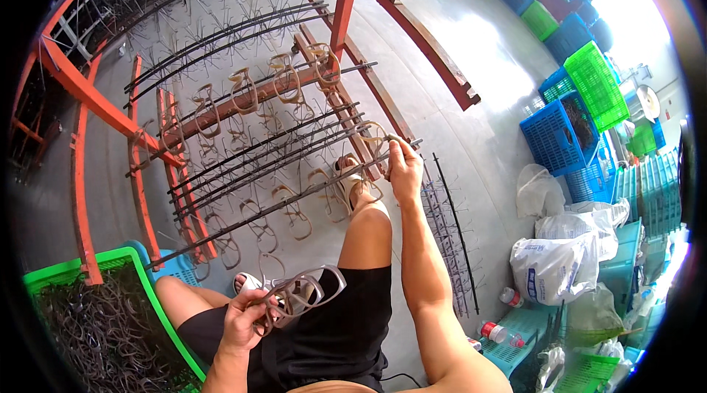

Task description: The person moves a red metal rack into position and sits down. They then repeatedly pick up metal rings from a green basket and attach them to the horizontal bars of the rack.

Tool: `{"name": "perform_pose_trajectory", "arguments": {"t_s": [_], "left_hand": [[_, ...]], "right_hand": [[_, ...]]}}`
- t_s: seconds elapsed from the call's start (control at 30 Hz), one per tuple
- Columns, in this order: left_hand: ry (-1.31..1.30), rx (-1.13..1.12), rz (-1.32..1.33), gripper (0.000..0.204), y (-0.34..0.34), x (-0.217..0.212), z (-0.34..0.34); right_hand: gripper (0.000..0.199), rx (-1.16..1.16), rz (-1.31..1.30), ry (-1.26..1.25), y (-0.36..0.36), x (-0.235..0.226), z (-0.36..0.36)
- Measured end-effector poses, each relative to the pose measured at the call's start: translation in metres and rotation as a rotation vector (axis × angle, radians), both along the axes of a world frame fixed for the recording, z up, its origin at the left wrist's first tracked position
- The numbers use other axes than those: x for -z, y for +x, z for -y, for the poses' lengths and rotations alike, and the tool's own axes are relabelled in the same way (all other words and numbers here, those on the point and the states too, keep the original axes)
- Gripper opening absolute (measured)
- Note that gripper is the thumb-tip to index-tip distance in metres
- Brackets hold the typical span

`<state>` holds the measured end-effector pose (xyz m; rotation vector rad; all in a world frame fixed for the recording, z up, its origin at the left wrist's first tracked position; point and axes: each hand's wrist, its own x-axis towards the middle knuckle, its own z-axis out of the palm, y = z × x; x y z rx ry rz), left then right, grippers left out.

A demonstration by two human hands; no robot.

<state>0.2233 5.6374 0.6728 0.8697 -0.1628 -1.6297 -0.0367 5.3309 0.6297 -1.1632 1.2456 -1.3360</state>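
Low in the middle, my left hand (241,319) is closed around several grey-brown eyeglass frames (331,291), which fan out over my lap. Farther forward, my right hand (405,170) pinches a brownish eyeglass frame (377,126) at the right end of a long dark rod (309,191). My fingers hide exactly where that frame meets the rod. More frames (294,222) hang in a row along this rod. Behind it, a similar rod carries another row of hanging frames (244,89).
Red-orange metal racks (347,6) support the wire-spiked rods ahead and left. A green crate (158,301) of dark curved pieces sits by my left leg. At right are blue baskets (549,139), white plastic bags (549,271) and a bottle (501,334). Spiked rods (455,234) lie right of my arm.
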Motion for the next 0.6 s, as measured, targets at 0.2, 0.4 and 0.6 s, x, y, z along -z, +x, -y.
{"name": "perform_pose_trajectory", "arguments": {"t_s": [0.2,0.4,0.6], "left_hand": [[-0.024,0.04,0.023,0.025,0.0,-0.011,0.003],[-0.104,0.159,0.139,0.028,0.006,-0.02,0.012],[-0.218,0.265,0.293,0.025,0.009,-0.023,0.021]], "right_hand": [[0.019,0.004,0.184,0.132,-0.007,-0.005,0.006],[0.029,0.252,-0.659,-0.222,0.009,-0.039,-0.039],[0.029,-1.149,-0.449,-0.331,0.036,-0.112,-0.134]]}}
